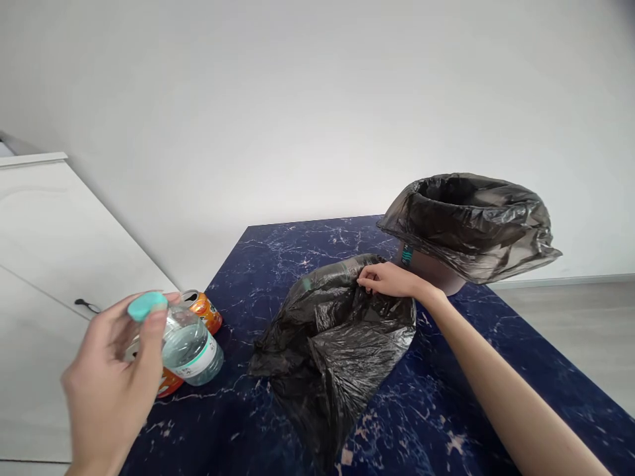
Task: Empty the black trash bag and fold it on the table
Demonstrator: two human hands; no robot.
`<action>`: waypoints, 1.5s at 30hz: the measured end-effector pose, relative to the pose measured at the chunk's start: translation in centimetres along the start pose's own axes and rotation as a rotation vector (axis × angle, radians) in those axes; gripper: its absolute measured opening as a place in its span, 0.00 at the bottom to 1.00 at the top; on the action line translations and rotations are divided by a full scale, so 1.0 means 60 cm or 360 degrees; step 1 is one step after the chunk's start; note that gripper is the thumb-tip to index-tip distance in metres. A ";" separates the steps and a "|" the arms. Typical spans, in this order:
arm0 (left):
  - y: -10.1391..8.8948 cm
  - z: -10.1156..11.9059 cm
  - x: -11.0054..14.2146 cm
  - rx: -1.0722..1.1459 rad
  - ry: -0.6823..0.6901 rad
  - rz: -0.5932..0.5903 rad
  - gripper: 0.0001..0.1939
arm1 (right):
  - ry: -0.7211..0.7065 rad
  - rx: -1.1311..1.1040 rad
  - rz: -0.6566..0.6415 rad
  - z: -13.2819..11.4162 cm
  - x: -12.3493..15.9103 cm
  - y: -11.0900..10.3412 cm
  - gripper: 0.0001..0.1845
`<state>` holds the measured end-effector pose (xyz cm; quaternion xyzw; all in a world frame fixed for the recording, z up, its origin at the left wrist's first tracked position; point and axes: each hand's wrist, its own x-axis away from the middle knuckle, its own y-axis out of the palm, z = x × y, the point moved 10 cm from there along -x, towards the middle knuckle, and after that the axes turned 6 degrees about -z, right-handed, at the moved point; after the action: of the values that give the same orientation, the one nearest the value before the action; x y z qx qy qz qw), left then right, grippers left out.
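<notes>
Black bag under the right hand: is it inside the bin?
No, the black bag lies on the blue table, nearer the camera than the bin, with the right hand at its far edge.

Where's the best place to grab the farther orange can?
Probably around the orange can's side wall, from the right: it seems upright with its top opened, and the bottle, in the left hand, crowds its near left side.
</notes>
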<state>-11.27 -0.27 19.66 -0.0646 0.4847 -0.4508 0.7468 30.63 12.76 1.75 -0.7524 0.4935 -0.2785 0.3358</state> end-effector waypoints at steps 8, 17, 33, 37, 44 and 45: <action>0.032 -0.047 -0.025 0.0090 -0.0089 -0.0004 0.21 | -0.0021 0.0025 -0.0054 -0.037 0.013 -0.010 0.16; 0.023 -0.031 -0.025 -0.0102 0.0075 0.0073 0.31 | -0.0082 0.0049 -0.0022 -0.116 0.039 -0.039 0.18; 0.113 0.162 0.132 0.0071 0.1296 -0.0719 0.15 | -0.0068 0.0501 -0.0124 -0.265 0.039 0.060 0.18; 0.173 0.154 0.160 0.0161 0.1195 -0.1138 0.12 | -0.0118 0.0346 -0.0068 -0.267 0.050 0.029 0.17; 0.251 0.128 0.204 0.0143 0.0963 -0.1569 0.23 | -0.0284 0.0063 -0.0079 -0.281 0.078 -0.011 0.17; 0.261 0.129 0.209 0.0136 0.0975 -0.1587 0.28 | -0.0293 0.0026 -0.0062 -0.282 0.081 -0.017 0.17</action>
<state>5.93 -2.97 7.00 -0.1214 0.5709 -0.7650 0.2723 20.23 4.63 13.46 -0.7815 0.4436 -0.2185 0.3805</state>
